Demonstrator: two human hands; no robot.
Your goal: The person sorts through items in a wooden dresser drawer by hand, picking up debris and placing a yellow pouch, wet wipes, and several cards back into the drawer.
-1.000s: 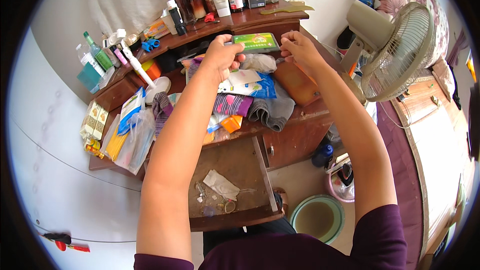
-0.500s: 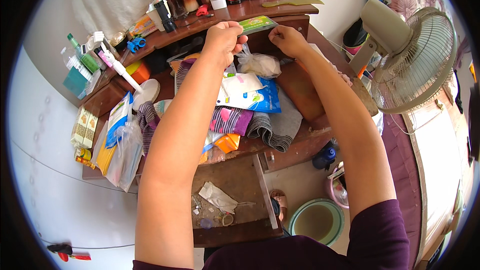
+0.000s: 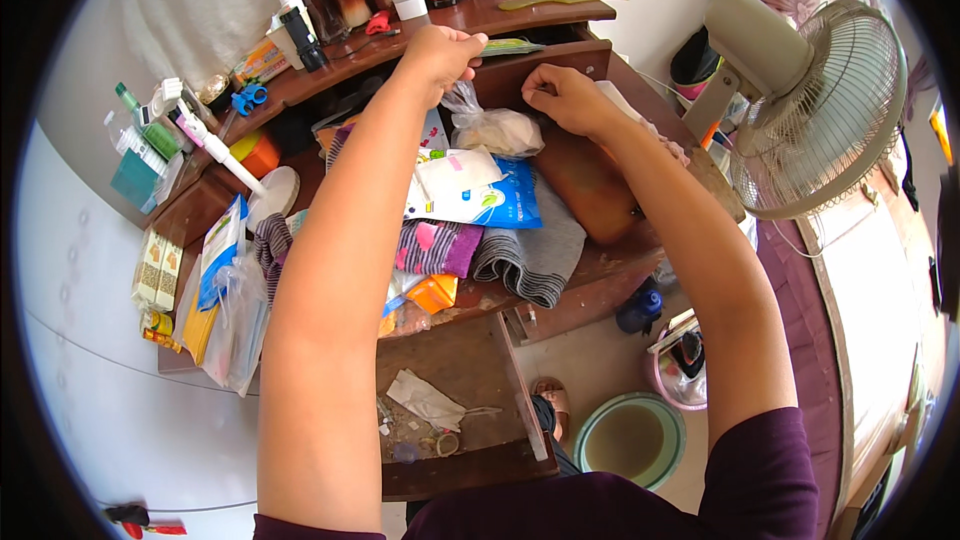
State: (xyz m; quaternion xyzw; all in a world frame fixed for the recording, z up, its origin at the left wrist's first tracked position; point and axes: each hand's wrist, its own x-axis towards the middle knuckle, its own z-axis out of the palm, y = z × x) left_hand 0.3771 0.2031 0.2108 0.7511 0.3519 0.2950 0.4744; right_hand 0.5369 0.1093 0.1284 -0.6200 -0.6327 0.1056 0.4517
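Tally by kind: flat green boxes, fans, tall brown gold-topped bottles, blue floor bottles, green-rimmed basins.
Flat green box: 1
Fan: 1
Tall brown gold-topped bottles: 2
Blue floor bottle: 1
Green-rimmed basin: 1
Total: 6

We log the green pack (image 3: 512, 46) first: a second ago we see its broad printed face, now just a thin, near edge-on strip behind the top of the brown panel (image 3: 565, 62). The left hand (image 3: 435, 60), fingers at the pack's left end, sits higher in view. The right hand (image 3: 568, 100) no longer sits right at the other end; it's lower, apart from the pack, in front of the panel, fingers curled. We now get the clear bag's (image 3: 500, 130) gathered top, hidden earlier behind the left hand. We also see more of the sandal (image 3: 552, 396).
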